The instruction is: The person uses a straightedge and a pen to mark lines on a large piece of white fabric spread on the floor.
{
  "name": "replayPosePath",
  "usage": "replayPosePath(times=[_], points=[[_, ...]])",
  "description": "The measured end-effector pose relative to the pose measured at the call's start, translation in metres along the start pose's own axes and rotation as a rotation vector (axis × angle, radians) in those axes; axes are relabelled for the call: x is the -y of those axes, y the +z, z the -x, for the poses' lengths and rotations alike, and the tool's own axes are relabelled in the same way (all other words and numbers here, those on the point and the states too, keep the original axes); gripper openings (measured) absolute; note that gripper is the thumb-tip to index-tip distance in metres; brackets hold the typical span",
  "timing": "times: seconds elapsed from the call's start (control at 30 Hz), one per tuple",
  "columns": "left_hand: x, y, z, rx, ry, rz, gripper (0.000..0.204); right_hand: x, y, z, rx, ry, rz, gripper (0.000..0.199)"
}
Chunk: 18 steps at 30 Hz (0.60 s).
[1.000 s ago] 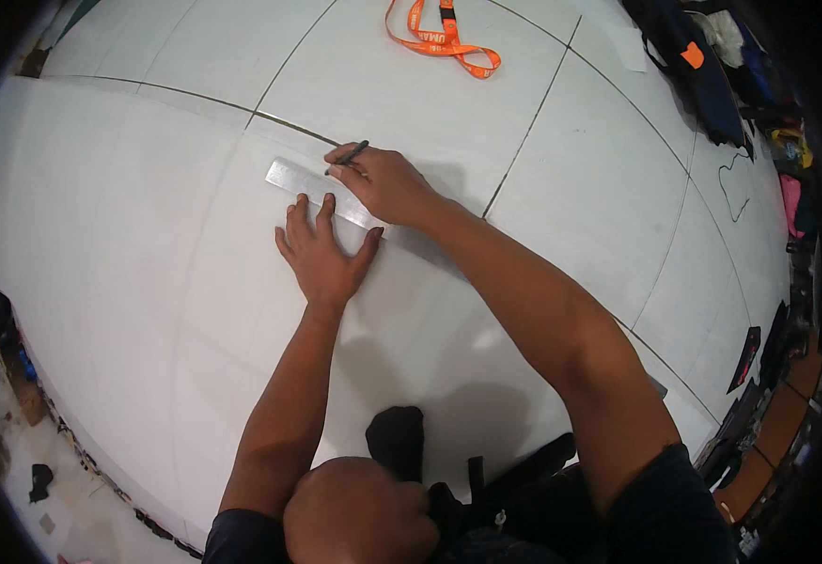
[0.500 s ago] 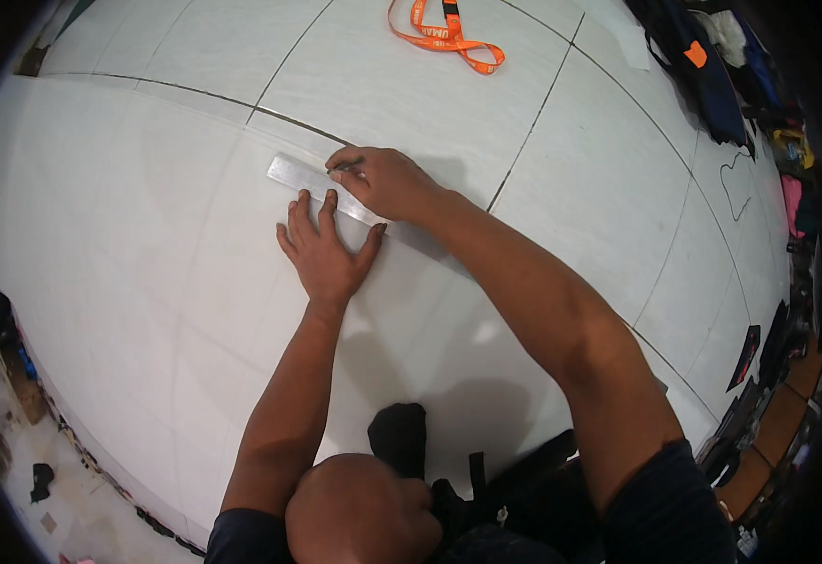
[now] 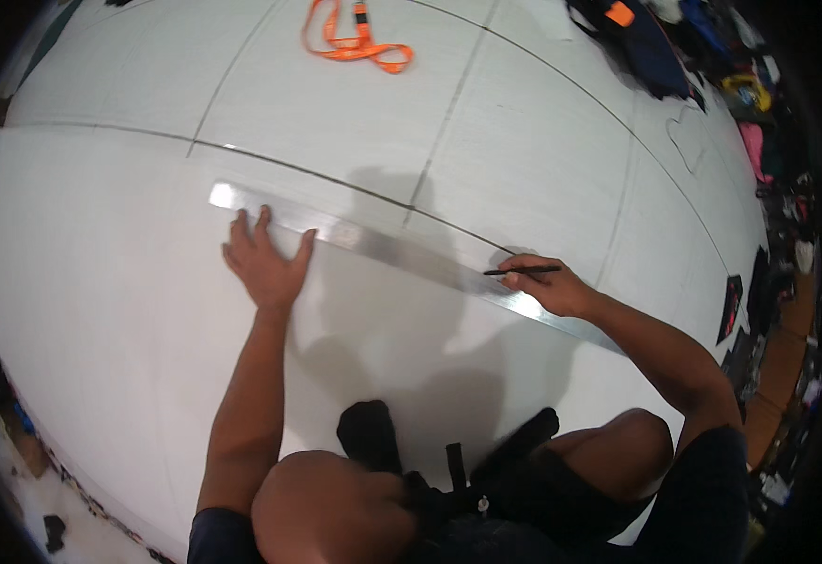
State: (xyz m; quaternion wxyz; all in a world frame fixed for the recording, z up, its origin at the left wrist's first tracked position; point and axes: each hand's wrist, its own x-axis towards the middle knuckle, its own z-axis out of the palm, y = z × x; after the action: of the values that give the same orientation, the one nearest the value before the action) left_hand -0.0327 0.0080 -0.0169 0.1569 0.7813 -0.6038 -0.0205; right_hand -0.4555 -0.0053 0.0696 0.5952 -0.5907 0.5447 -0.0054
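Where left fingers [image 3: 262,218] rest, metal ruler [image 3: 420,261], long axis slanting down-right.

A long metal ruler [image 3: 411,255] slants across the middle of the frame, from the left of centre down toward the right, lying on a white surface. Left of centre, the left hand [image 3: 268,270] is spread with fingertips at the ruler's near edge. Right of centre, the right hand [image 3: 550,287] grips a black pen [image 3: 535,270] above the ruler. An orange lanyard [image 3: 343,42] lies looped at the top, a dark bag [image 3: 648,54] at upper right, and a black sock [image 3: 369,434] shows at lower centre.
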Motion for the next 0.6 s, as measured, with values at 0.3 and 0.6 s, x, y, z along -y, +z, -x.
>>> replayPosePath(times=[0.3,0.6], points=[[0.005,0.006,0.002,-0.046,0.051,-0.062,0.077,-0.136,-0.030,0.151,-0.424,0.398,-0.321,0.036],[0.018,0.013,-0.004,0.004,0.063,-0.121,0.074,-0.253,-0.037,0.233,-0.982,0.438,-0.482,0.023]])
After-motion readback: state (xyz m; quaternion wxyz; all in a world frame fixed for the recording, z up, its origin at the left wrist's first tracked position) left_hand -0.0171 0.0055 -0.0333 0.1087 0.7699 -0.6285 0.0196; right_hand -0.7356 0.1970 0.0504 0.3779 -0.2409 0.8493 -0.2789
